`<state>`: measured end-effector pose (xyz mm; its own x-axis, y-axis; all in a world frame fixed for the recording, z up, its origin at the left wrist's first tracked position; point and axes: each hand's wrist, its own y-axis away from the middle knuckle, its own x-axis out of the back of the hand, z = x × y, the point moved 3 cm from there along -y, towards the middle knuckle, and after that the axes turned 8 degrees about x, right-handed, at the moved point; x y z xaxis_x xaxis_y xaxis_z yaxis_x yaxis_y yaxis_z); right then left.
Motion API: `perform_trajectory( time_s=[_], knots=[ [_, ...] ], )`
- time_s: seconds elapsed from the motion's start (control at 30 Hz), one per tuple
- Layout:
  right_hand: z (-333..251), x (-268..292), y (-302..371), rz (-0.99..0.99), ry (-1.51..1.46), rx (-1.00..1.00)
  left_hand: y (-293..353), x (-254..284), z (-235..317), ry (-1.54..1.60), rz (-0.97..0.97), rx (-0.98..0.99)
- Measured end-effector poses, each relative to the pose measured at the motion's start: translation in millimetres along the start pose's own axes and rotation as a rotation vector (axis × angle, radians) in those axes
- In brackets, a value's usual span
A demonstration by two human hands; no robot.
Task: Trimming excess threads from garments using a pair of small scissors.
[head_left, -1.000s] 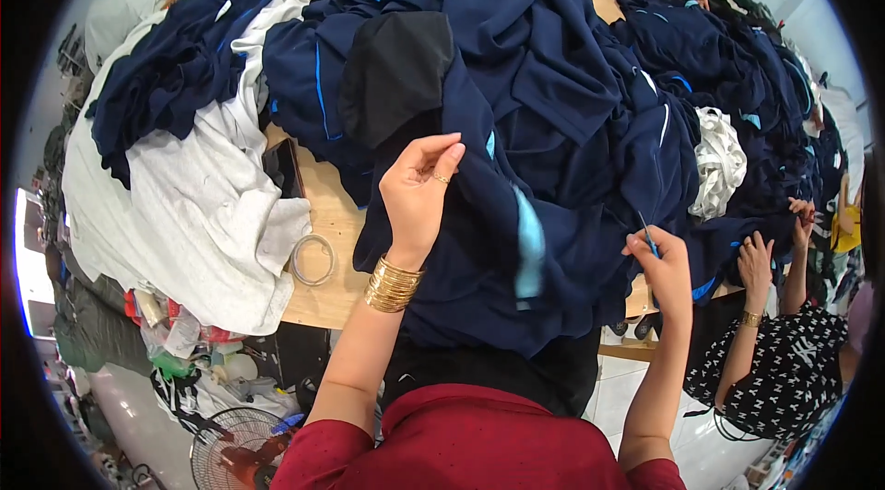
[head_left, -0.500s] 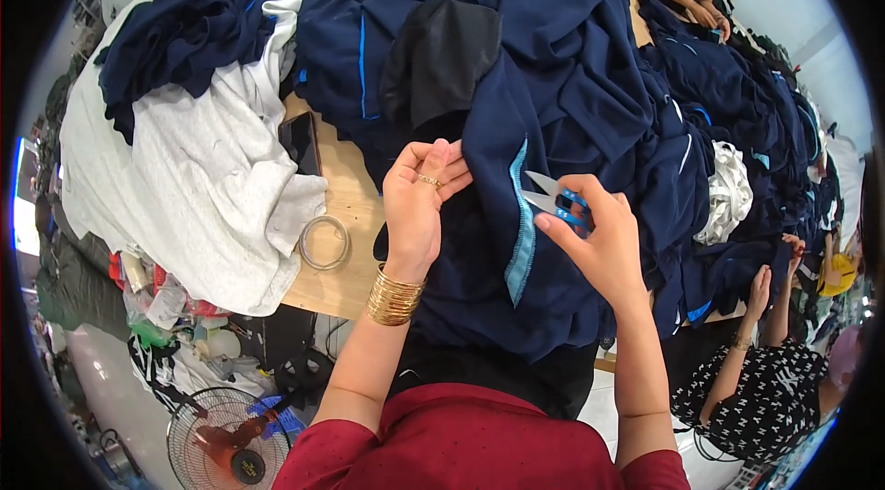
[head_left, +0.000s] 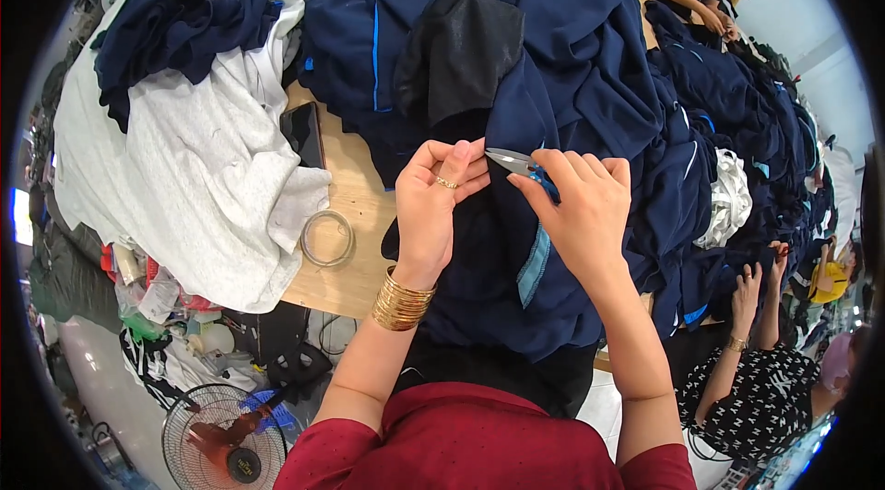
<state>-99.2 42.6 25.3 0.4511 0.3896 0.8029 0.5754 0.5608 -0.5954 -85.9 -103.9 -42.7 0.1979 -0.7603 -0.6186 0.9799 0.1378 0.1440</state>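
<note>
My right hand (head_left: pixel 586 211) is closed around small blue-handled thread snips (head_left: pixel 509 159). The blades point left and lie close together at the edge of a navy garment (head_left: pixel 525 107). My left hand (head_left: pixel 433 200) pinches that edge with thumb and fingertips, just beside the blade tips. Any thread between the blades is too small to see. A light blue strip (head_left: pixel 532 271) on the navy cloth runs down below my right hand, which partly covers it. Black cloth (head_left: pixel 458 57) lies on the pile above my hands.
Light grey cloth (head_left: pixel 207 177) covers the table's left, with another navy heap (head_left: pixel 184 15) on it. A phone (head_left: pixel 302 133) and a tape roll (head_left: pixel 327 239) lie left of my hands. White strips (head_left: pixel 728 200) sit right. Co-workers handle cloth; a fan (head_left: pixel 226 439) stands lower left.
My right hand has brought the snips left and up to my left fingertips, and their blades have closed together. My left hand has shifted slightly right.
</note>
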Motion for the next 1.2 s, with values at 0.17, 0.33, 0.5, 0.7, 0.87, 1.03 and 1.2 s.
perform_trajectory(
  time_s=[0.17,0.33,0.5,0.7,0.87,1.03,1.2],
  knots=[
    [-1,0,0,-0.012,0.001,-0.013,0,0,0,0.000,-0.009,-0.002],
    [-1,3,1,-0.006,-0.015,-0.021,2,-2,-1,-0.013,-0.016,-0.011],
    [11,7,7,0.028,-0.183,-0.194,1,1,-4,-0.017,-0.062,-0.019],
    [69,59,99,0.205,-0.434,-0.782,22,133,64,-0.655,0.400,-0.225],
    [17,49,212,-0.116,-0.299,-0.588,44,125,77,-1.321,0.494,-0.500],
    [-40,7,215,-0.125,-0.327,-0.288,35,53,41,-1.244,0.085,-0.428],
    [-28,5,220,-0.077,-0.485,-0.314,43,-4,-3,-0.858,-0.252,-0.053]
  ],
)
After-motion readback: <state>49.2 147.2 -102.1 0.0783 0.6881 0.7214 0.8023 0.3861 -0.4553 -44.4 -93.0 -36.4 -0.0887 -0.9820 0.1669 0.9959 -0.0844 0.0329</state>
